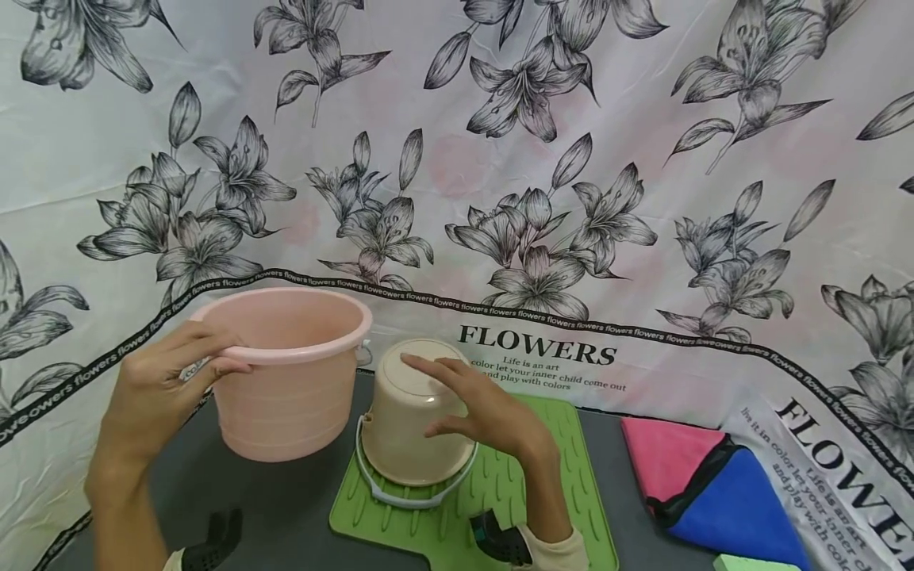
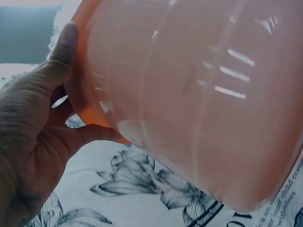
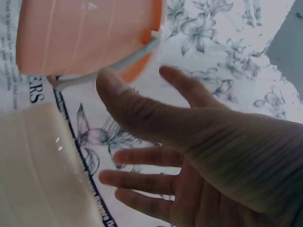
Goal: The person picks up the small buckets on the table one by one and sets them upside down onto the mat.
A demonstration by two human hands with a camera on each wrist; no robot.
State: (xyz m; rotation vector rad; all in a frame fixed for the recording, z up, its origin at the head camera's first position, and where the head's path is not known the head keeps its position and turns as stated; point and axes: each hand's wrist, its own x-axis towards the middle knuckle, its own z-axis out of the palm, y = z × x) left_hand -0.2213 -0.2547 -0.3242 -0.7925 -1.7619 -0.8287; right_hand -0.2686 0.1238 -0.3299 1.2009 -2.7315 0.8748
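A pink bucket [image 1: 286, 404] is held up at the left by my left hand [image 1: 160, 381], its thumb and fingers pinching the rim. The left wrist view shows the thumb and fingers at the edge of the same pink bucket [image 2: 189, 94]. Upside down on a green mat [image 1: 557, 452] stands a cream bucket [image 1: 410, 428], its pale handle lying round the lower end. My right hand [image 1: 493, 404] is spread beside and over the cream bucket, holding nothing. In the right wrist view its fingers are apart, with the cream bucket [image 3: 42, 165] at lower left.
A dark grey tabletop [image 1: 286, 507] lies under the mat. To the right are a folded pink and blue cloth [image 1: 735, 500] with a black edge and a light green item [image 1: 753, 563]. Behind hangs a white sheet [image 1: 428, 214] printed with flowers.
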